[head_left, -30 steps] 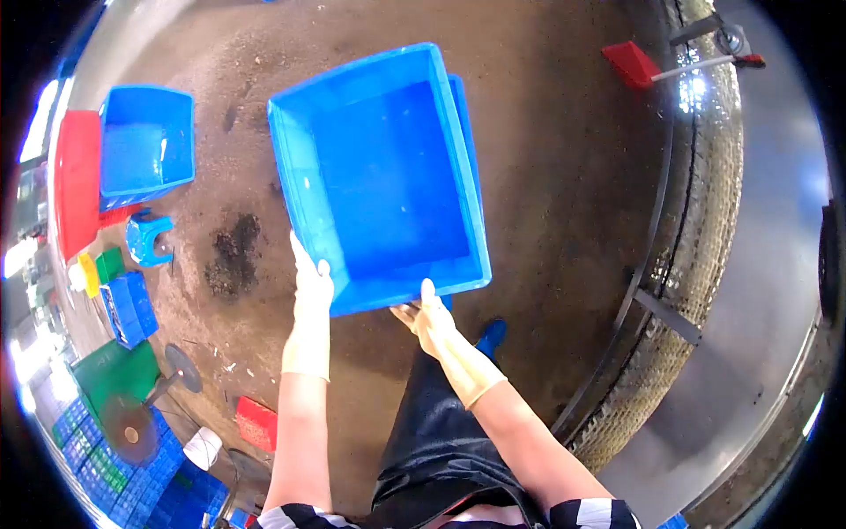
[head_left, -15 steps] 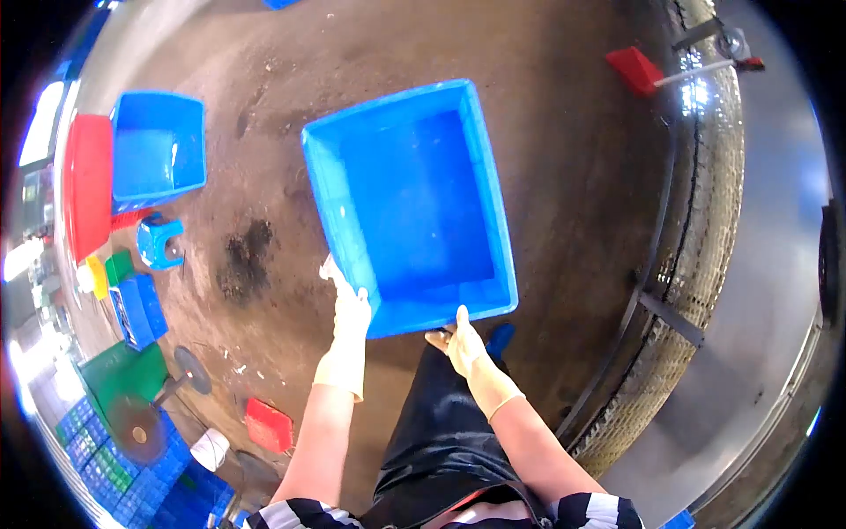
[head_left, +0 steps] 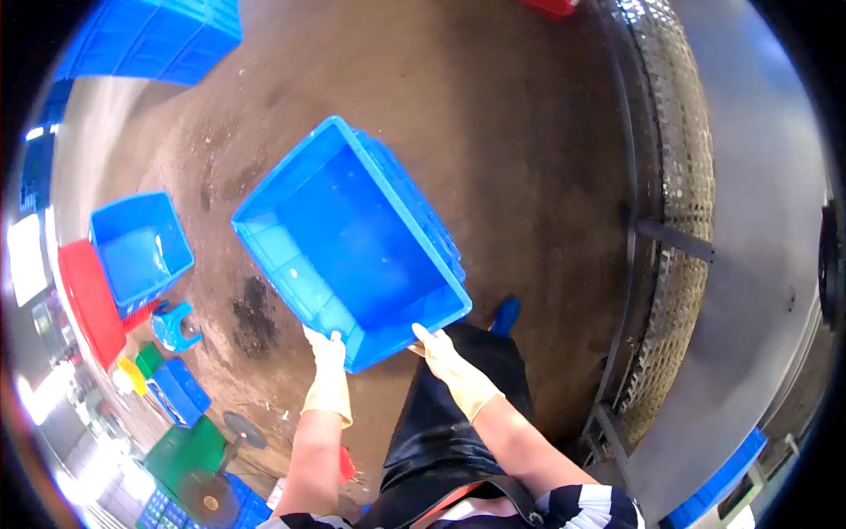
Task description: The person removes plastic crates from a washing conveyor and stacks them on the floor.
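Note:
A large blue plastic crate (head_left: 361, 238) hangs in front of me, tilted so that its bare inside faces me. At its lower left corner my left hand (head_left: 329, 357), in a pale yellow rubber glove, is closed on the rim with the thumb inside. My right hand (head_left: 445, 357), gloved alike, grips the near rim, thumb over the edge and fingers partly hidden underneath. Below the crate a blue boot (head_left: 505, 315) shows beside my dark apron (head_left: 441, 432).
Wet brown floor (head_left: 529, 203) surrounds me. On the left are another blue crate (head_left: 141, 247), a red container (head_left: 91, 304) and a blue stool (head_left: 176, 326). A blue crate stack (head_left: 167, 40) stands far left. A mesh conveyor (head_left: 683, 176) and steel surface (head_left: 758, 238) run along my right.
The crate has turned counterclockwise and moved left, held in both hands. The view has shifted: the crate stack has come in at upper left, and the red dustpan has nearly left at the top.

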Action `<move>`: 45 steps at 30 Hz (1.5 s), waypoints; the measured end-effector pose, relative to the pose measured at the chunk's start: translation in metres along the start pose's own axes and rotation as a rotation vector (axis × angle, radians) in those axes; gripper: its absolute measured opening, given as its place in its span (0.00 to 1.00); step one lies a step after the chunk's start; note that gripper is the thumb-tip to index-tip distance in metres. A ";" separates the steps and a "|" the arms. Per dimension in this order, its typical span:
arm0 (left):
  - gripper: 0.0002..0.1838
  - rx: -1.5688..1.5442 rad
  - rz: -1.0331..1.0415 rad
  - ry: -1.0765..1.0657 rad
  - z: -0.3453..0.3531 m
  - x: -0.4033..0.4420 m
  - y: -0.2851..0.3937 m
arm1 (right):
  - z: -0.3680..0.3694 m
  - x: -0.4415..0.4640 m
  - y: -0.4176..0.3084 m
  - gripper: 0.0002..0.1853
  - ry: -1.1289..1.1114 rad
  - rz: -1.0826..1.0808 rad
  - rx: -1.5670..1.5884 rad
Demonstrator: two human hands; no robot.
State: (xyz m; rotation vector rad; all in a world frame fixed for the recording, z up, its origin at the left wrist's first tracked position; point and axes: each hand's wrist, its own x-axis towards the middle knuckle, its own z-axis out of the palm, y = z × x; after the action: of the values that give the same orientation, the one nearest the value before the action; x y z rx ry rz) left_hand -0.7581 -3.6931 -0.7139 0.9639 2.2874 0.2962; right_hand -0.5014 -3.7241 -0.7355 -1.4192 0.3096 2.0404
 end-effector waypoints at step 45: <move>0.29 1.040 1.001 -0.525 0.156 -0.330 0.044 | -0.744 -0.790 -0.092 0.16 1.583 -0.796 -0.427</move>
State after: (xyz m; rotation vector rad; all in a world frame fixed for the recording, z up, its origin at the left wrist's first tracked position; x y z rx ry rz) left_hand -0.4590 -3.9011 -0.6626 2.3119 1.2147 -0.7551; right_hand 0.2968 -4.3211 -0.2981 -2.5736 -0.1127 0.0495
